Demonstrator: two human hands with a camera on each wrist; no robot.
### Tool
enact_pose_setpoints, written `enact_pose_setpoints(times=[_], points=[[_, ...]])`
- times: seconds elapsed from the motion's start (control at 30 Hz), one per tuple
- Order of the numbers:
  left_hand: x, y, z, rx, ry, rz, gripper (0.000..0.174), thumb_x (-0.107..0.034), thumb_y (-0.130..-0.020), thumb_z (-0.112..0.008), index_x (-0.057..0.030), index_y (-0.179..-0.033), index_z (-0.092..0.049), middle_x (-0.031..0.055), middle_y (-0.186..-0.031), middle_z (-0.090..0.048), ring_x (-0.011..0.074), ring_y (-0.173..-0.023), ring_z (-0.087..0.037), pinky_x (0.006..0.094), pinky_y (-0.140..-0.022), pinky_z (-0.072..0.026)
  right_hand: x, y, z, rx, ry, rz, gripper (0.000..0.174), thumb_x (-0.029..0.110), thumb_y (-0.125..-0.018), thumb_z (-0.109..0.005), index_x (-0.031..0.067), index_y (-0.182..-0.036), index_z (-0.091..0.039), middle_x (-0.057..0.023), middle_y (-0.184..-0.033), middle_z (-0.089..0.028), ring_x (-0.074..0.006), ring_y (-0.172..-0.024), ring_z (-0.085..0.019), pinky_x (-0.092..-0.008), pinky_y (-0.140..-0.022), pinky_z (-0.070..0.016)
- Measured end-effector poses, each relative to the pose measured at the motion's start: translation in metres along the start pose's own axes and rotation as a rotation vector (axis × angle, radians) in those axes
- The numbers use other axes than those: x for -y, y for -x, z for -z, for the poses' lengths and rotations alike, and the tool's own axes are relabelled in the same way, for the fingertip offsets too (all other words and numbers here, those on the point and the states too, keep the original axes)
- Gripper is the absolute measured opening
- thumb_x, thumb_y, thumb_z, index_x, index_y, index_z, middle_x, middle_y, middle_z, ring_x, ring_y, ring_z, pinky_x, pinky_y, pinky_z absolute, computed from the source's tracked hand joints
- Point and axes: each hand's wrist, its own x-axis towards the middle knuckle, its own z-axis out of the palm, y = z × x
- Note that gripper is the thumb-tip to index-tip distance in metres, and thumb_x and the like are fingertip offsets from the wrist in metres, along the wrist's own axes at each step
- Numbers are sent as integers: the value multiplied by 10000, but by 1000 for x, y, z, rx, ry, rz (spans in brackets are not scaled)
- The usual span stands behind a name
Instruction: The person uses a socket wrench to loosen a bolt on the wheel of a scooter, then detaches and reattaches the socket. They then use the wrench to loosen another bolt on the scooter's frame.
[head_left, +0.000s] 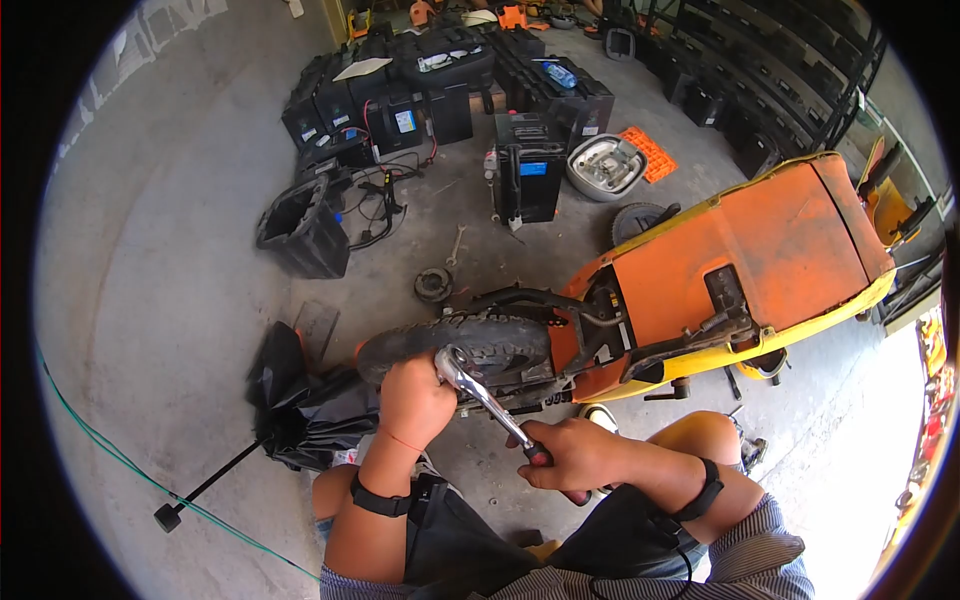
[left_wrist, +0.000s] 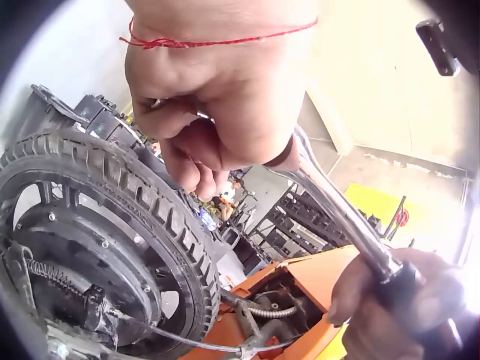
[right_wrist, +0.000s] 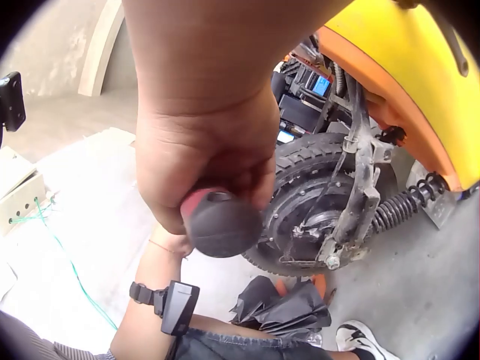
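Observation:
A chrome ratchet wrench (head_left: 482,396) with a dark and red handle spans the two hands above the wheel (head_left: 490,343) of a vehicle lying on its side. My left hand (head_left: 415,403) has its fingers curled beside the ratchet head; in the left wrist view the hand (left_wrist: 217,112) meets the head at the thumb side. What its fingers enclose is hidden. My right hand (head_left: 578,453) grips the handle, whose dark butt end (right_wrist: 223,227) sticks out of the fist (right_wrist: 206,161) in the right wrist view. The tyre tread (left_wrist: 161,206) shows below my left hand.
The orange and yellow body (head_left: 750,245) extends right. Black plastic bags (head_left: 300,400) lie left of the wheel. Beyond are an open black bin (head_left: 305,232), a black battery case (head_left: 528,180), a light basin (head_left: 606,167), an open-end wrench (head_left: 457,245), cables and shelves (head_left: 770,75).

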Motion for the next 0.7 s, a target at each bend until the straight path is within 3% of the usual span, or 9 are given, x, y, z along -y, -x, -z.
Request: enact_pose_setpoints(times=[0.1,0.13,0.2,0.27,0.37,0.47,0.53,0.63,0.7], points=[[-6,3,13,6,203,-107,163,-64,-789,-635,-32,-924,-722,220,-839,-690,424,-795,-667,429,-676,-535,-25,-7,-8,-236,282,235,288,248,-867,-677,57,-1073,-612,-50,-568,-609,-279,-588,-674,-399,-559,-526],[-8,3,17,68,288,-129,134,-40,-789,-630,-4,-890,-711,212,-808,-696,367,-726,-678,402,-645,-530,-30,-9,-9,-236,282,234,288,248,-867,-677,57,-1073,-612,-50,-568,-609,-279,-588,-674,-399,-559,-526],[-12,4,26,129,373,-149,109,-16,-790,-624,24,-857,-700,203,-777,-703,309,-657,-689,375,-615,-525,-35,-12,-11,-382,419,293,293,258,-843,-656,38,-1026,-593,-158,-644,-645,-377,-655,-670,-475,-633,-539],[-16,6,36,446,658,60,112,13,-787,-623,30,-864,-703,117,-731,-707,169,-631,-661,321,-591,-526,-40,-14,-12,-435,466,279,269,233,-834,-659,41,-1014,-603,-159,-682,-655,-370,-680,-674,-471,-650,-540],[-27,10,54,655,554,75,114,27,-783,-629,31,-874,-697,74,-730,-698,122,-643,-649,282,-582,-525,-46,-19,-8,-563,536,312,230,183,-816,-668,55,-1002,-623,-147,-781,-674,-349,-761,-681,-454,-711,-539],[-11,19,42,831,646,-46,113,28,-764,-645,29,-869,-688,86,-739,-701,132,-635,-653,293,-593,-528,-49,-19,-1,-657,607,369,213,138,-793,-681,80,-994,-642,-110,-891,-684,-314,-871,-677,-428,-800,-525],[-15,25,39,838,586,-236,73,-41,-720,-675,-14,-783,-701,112,-657,-680,188,-584,-643,327,-595,-503,-49,-18,4,-676,655,378,211,120,-781,-689,93,-987,-651,-85,-940,-685,-293,-927,-671,-414,-846,-513],[-26,33,36,1015,491,-317,78,-84,-719,-675,-11,-746,-683,160,-659,-664,277,-589,-646,370,-590,-497,-50,-19,13,-691,666,413,227,101,-746,-713,110,-968,-664,-53,-951,-666,-268,-985,-652,-406,-916,-491],[-37,38,25,1109,353,-376,123,-128,-734,-665,-11,-764,-688,182,-707,-674,352,-665,-663,421,-630,-505,-50,-23,19,-925,693,570,312,66,-697,-743,113,-998,-681,-73,-1047,-641,-277,-1083,-619,-415,-967,-469]])
